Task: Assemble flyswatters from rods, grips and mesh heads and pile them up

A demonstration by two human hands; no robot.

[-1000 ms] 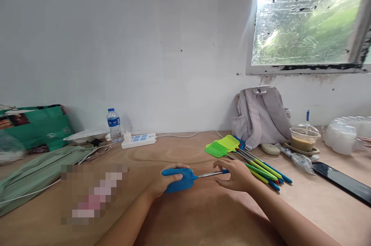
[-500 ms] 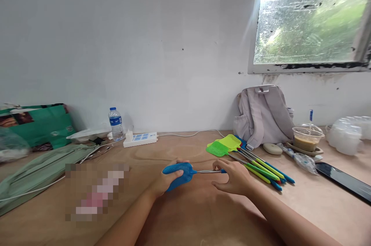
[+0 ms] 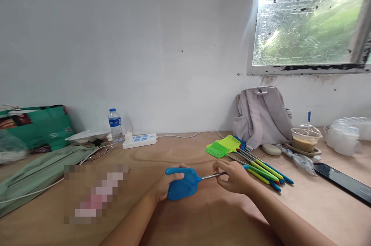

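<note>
A blue fly swatter (image 3: pixel 185 185) is held between my two hands above the table. My left hand (image 3: pixel 165 186) grips its mesh head from the left, the thumb lying across the front and the other fingers behind it. From the head a thin metal rod runs right to my right hand (image 3: pixel 233 176), whose thumb and fingers are closed around it. The swatter's grip is mostly hidden by that hand. Just beyond the right hand lies a pile of fly swatters, with a green head (image 3: pixel 216 149), a yellow head (image 3: pixel 232 143) and several coloured handles (image 3: pixel 268 174).
A grey backpack (image 3: pixel 262 116) leans on the wall. Right of it are a drink cup (image 3: pixel 305 139) and a black phone (image 3: pixel 342 180). Toward the left stand a water bottle (image 3: pixel 116 126), a power strip (image 3: pixel 140 140) and a green bag (image 3: pixel 43 128). A blurred patch (image 3: pixel 97 195) covers something on the table.
The blue head has tilted to face me more flatly and sits slightly lower. My right hand's fingers have closed in around the rod, where they were spread before.
</note>
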